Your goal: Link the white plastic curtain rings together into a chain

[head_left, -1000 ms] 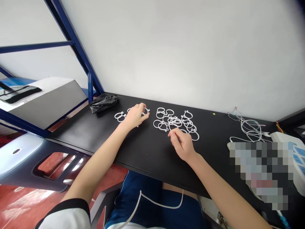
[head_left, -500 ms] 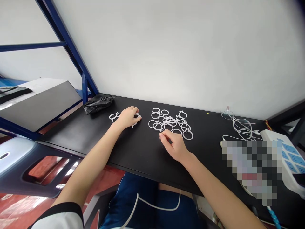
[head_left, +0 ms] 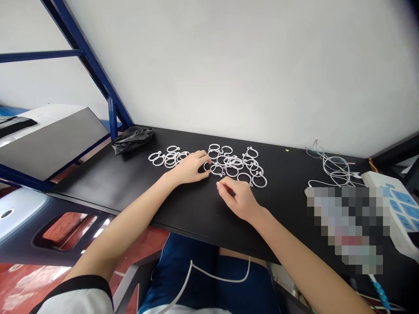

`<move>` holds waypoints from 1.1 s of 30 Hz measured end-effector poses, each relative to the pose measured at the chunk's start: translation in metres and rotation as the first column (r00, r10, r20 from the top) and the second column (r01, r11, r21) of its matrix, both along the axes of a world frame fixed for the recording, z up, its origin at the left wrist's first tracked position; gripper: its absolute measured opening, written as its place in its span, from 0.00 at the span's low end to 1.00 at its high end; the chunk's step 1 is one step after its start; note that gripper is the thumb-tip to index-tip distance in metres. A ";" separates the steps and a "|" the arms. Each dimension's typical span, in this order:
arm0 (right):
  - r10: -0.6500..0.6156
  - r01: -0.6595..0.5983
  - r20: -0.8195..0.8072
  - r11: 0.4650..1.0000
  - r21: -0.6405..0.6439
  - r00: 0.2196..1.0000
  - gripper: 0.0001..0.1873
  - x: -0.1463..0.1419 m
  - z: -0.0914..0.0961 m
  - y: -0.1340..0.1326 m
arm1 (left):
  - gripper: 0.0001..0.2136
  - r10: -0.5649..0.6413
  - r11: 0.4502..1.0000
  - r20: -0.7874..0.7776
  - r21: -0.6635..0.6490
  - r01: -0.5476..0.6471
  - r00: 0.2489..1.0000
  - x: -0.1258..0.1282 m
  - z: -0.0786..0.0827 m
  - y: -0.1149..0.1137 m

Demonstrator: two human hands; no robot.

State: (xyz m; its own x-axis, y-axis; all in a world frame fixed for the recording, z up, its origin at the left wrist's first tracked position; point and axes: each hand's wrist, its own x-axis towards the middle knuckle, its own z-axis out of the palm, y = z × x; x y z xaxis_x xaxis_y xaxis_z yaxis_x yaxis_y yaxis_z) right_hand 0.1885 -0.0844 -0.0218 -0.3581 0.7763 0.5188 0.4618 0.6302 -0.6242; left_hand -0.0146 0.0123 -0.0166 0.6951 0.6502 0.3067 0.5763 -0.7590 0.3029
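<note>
While my left hand (head_left: pixel 191 168) lies loosely open on the black tabletop (head_left: pixel 137 183), fingertips touching the left edge of the heap of white plastic rings (head_left: pixel 237 165), my right hand (head_left: pixel 240 200) sits just before that heap, thumb and forefinger pinched together; on what, I cannot tell.

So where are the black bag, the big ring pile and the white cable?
Bag (head_left: pixel 132 139), head view, middle of its crumpled plastic.
Ring pile (head_left: pixel 234 162), head view, overlapping rings at its centre.
Cable (head_left: pixel 338 173), head view, on the coiled loops.
</note>
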 end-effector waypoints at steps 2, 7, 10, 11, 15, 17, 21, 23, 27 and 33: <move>0.003 -0.003 0.004 1.000 -0.003 1.000 0.15 0.000 -0.001 0.000 | 0.10 -0.024 1.000 -0.002 -0.009 0.024 1.000 0.003 -0.001 -0.003; 0.001 -0.001 0.006 1.000 -0.029 1.000 0.15 -0.002 -0.003 0.001 | 0.12 -0.075 0.997 0.003 -0.017 0.075 0.997 0.007 -0.002 -0.007; 0.010 -0.010 0.006 0.999 -0.032 1.000 0.15 -0.003 -0.003 0.000 | 0.10 -0.109 0.994 0.001 -0.016 0.109 0.994 0.010 -0.005 -0.008; 0.014 -0.013 0.005 0.999 -0.033 1.000 0.15 -0.004 -0.003 0.000 | 0.09 -0.119 0.993 -0.001 -0.013 0.119 0.993 0.011 -0.006 -0.008; 0.020 -0.020 0.006 0.999 -0.031 1.000 0.15 -0.005 -0.002 -0.001 | 0.08 -0.141 0.990 -0.006 0.003 0.141 0.990 0.013 -0.008 -0.008; 0.017 -0.016 0.011 1.000 -0.025 1.000 0.15 -0.004 -0.001 -0.001 | 0.07 -0.151 0.989 -0.001 0.009 0.151 0.989 0.013 -0.008 -0.007; -0.029 0.029 0.018 1.000 -0.011 0.999 0.15 -0.003 -0.002 0.001 | 0.08 -0.178 0.984 0.037 0.034 0.177 0.983 0.013 -0.007 -0.008; -0.110 0.110 0.009 0.994 -0.005 0.994 0.11 -0.002 -0.004 0.004 | 0.08 -0.183 0.982 0.064 0.065 0.179 0.981 0.013 -0.007 -0.008; -0.289 0.289 -0.024 0.957 -0.021 0.957 0.03 0.003 -0.006 0.011 | 0.09 -0.187 0.973 0.143 0.165 0.162 0.972 0.011 -0.011 -0.007; -0.300 0.295 -0.016 0.945 -0.142 0.954 0.09 0.007 -0.004 0.016 | 0.12 -0.178 0.942 0.187 0.316 0.112 0.966 0.011 -0.016 -0.009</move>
